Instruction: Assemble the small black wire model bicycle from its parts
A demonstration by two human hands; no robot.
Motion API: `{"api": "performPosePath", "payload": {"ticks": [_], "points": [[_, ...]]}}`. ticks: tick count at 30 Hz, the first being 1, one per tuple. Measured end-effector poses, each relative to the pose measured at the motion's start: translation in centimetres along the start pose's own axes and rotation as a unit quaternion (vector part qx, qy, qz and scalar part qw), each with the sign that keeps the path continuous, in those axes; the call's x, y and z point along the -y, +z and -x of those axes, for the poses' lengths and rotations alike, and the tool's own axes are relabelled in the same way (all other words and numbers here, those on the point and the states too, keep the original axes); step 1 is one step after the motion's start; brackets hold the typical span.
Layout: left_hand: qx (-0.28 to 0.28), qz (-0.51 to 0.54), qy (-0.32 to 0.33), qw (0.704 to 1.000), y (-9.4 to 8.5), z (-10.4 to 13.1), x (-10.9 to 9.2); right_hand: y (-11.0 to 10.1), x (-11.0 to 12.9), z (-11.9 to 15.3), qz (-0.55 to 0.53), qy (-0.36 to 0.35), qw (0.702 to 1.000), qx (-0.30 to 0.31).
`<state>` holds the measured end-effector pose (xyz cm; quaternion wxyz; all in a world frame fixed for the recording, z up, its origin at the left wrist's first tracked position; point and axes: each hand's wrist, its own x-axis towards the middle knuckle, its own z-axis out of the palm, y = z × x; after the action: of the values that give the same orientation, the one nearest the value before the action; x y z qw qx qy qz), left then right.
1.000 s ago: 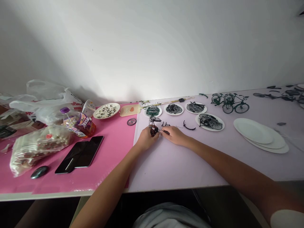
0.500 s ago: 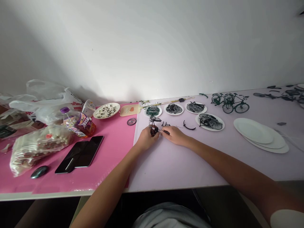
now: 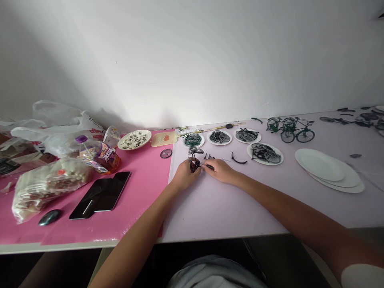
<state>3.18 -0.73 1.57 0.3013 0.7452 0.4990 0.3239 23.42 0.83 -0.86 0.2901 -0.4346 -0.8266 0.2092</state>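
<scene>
A dark, partly built miniature bicycle (image 3: pixel 196 151) is gripped in my left hand (image 3: pixel 184 175), one wheel pointing away from me. My right hand (image 3: pixel 222 171) closes around a small thin tool (image 3: pixel 209 166) with a dark handle, which looks like a screwdriver. Its tip meets the bicycle beside my left fingers; the exact contact is too small to make out. Small black parts (image 3: pixel 209 157) and a curved black mudguard-like piece (image 3: pixel 239 159) lie just beyond my right hand. On the pink mat to the left rests a loose wheel (image 3: pixel 166 153).
Plates of wheels (image 3: pixel 220 138) and black parts (image 3: pixel 265 154) stand behind my hands. Green miniature bicycles (image 3: pixel 297 130) are at back right, near stacked white plates (image 3: pixel 330 170). Leftward are a bowl (image 3: pixel 135 140), bottle (image 3: pixel 99 154), phones (image 3: pixel 100 196), mouse (image 3: pixel 50 217) and bags (image 3: pixel 51 184).
</scene>
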Motion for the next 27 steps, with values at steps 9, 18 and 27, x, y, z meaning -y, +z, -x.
{"api": "performPosePath", "payload": {"ticks": [9, 18, 27], "points": [[-0.004, -0.006, -0.002, 1.000, 0.08, -0.06, 0.18, -0.04, 0.11, 0.01, 0.008, 0.000, 1.000, 0.002], [-0.001, -0.011, -0.005, 1.000, -0.01, 0.02, -0.03, 0.00, 0.02, -0.01, 0.005, 0.000, 1.000, 0.003], [-0.003, -0.004, -0.005, 1.000, -0.04, 0.04, -0.09, -0.03, 0.00, -0.02, 0.001, -0.004, 1.000, 0.001]]}}
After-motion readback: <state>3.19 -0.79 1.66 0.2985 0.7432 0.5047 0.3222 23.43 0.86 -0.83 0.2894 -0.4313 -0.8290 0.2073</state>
